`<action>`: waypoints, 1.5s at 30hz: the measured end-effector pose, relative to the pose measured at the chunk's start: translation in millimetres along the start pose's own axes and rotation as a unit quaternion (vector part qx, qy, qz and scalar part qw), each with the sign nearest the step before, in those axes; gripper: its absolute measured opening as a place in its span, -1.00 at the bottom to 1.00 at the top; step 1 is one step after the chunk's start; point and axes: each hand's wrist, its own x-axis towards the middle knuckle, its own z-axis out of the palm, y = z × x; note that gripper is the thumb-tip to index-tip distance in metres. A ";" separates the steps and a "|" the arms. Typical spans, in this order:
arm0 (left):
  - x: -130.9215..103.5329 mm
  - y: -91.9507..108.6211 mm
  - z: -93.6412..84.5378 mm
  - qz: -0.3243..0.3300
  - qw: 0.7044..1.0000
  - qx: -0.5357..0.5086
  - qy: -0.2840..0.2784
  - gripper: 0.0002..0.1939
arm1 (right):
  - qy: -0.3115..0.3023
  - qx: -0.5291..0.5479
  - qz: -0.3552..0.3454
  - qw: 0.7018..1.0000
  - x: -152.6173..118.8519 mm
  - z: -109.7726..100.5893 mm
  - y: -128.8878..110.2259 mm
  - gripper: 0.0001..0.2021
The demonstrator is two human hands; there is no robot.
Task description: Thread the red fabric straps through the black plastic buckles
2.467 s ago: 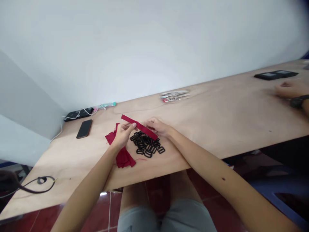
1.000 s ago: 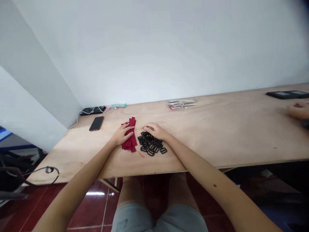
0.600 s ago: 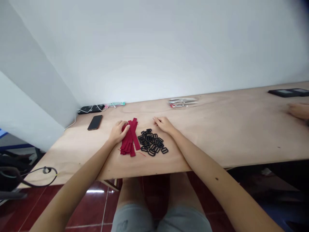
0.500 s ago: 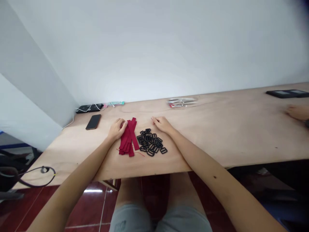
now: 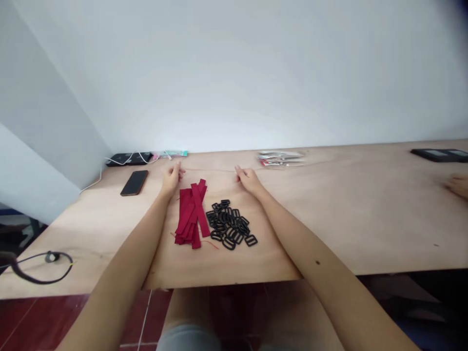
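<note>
Red fabric strips lie overlapped in a pile on the wooden table. Just right of them is a heap of several black buckles. My left hand rests beyond the upper left end of the strips, fingers curled together; whatever it may hold is too small to make out. My right hand is beyond the buckles, its fingers bent in with thumb and forefinger close together, and nothing can be made out between them.
A phone lies at left, near a black power strip with white cables. Packaged items sit near the wall. At far right are a black object and another person's hand. A black cable loop is at left.
My left hand has moved off the red strips, up and to the left, and its fingers have curled. My right hand has shifted slightly farther from the buckles. The view has tilted a little.
</note>
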 end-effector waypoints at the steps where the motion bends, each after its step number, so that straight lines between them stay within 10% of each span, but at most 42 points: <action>1: 3.4 -0.9 -0.6 -0.023 0.998 -0.054 0.017 -0.45 | 0.007 0.044 0.015 0.999 2.9 -1.2 1.8 -0.19; 6: 9.4 5.2 -7.4 -0.094 0.960 -0.265 -0.004 -0.34 | 0.021 0.299 0.095 0.949 8.2 -14.5 3.3 -0.20; 15: 6.3 16.1 -9.1 -0.215 0.909 -0.327 -0.145 -0.31 | -0.126 0.474 0.182 0.852 5.9 -26.8 -10.5 -0.22; 26: 4.3 14.7 -5.4 -0.164 0.943 -0.269 -0.105 -0.35 | -0.087 0.359 0.156 0.916 3.3 -29.0 -19.1 -0.24; 45: 0.3 17.9 2.8 -0.236 0.913 -0.292 -0.161 -0.42 | -0.235 0.459 0.193 0.835 0.0 -21.6 -13.7 -0.23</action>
